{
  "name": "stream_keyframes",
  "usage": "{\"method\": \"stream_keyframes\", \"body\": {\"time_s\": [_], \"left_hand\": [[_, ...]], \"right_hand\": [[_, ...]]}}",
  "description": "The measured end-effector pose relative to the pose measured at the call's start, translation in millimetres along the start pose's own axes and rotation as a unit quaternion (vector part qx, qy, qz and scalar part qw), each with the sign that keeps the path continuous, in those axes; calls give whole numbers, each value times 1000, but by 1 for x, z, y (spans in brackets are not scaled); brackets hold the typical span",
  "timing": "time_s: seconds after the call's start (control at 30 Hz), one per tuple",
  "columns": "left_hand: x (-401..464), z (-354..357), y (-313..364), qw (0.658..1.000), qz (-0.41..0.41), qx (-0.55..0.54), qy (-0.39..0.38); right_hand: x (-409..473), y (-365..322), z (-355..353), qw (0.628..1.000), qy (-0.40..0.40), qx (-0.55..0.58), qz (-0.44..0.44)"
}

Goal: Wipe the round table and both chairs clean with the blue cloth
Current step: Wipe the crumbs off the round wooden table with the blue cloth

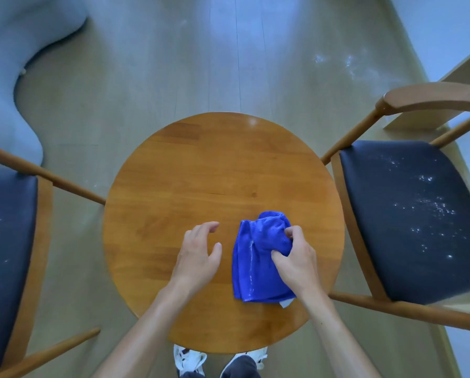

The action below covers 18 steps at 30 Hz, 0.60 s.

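- Round wooden counter (223,165) is seen from above, centred in the view, on a pale wood floor (146,77).
- Blue cloth (255,257) is lying bunched and folded on the near right part of the counter top; a pale streak runs down one fold, and a small white tag is seen at its near corner.
- Right hand (296,257) is placed on the cloth's right side, fingers and thumb curled into the fabric, so the cloth is grasped.
- Left hand (198,255) is held just beside the cloth on its left, apart from it; fingers are loosely bent and spread, nothing is held, hand released. Contact with the counter cannot be told.
- Right chair (408,214) is set close beside the counter's right edge; its dark seat is speckled with white dust.
- Left chair (7,241) is set at the counter's left, partly cut off by the frame; a few faint white specks are seen on its dark seat.
- White shoes (190,358) are seen below the counter's near edge.
- White specks are scattered on the floor at far right.
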<state>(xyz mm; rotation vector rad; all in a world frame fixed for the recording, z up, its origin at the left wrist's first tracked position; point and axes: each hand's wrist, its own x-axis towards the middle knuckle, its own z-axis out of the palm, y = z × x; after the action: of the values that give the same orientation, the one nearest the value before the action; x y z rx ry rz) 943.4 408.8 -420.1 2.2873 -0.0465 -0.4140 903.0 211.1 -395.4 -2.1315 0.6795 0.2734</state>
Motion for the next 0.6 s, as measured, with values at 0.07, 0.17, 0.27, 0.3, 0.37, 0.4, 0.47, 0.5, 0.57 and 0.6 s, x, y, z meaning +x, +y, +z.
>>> {"method": "stream_keyframes", "body": {"time_s": [0.07, 0.17, 0.27, 0.3, 0.37, 0.4, 0.47, 0.5, 0.57, 0.6], "left_hand": [[4, -10, 12, 999, 28, -12, -11], [7, -30, 33, 995, 83, -50, -40], [11, -57, 60, 979, 175, -58, -86], [15, -65, 67, 974, 204, -43, -89], [25, -82, 78, 965, 255, 2, -61], [31, -91, 83, 961, 272, 25, -41], [41, -107, 88, 959, 279, 44, -27], [43, -113, 89, 960, 275, 46, -32], [46, -121, 88, 962, 263, 54, -45], [46, -124, 85, 966, 246, 54, -53]], "right_hand": [[-5, -15, -5, 999, -11, 8, -40], [-12, -41, -16, 993, -29, -3, -116], [-16, -74, -28, 977, -53, -17, -207], [-16, -85, -31, 970, -56, -20, -235], [-14, -104, -39, 958, -59, -24, -279], [-12, -110, -43, 955, -67, -28, -289], [-2, -117, -52, 955, -106, -65, -269], [4, -117, -55, 954, -128, -110, -248], [13, -113, -56, 938, -141, -221, -225], [16, -111, -54, 932, -127, -255, -225]]}}
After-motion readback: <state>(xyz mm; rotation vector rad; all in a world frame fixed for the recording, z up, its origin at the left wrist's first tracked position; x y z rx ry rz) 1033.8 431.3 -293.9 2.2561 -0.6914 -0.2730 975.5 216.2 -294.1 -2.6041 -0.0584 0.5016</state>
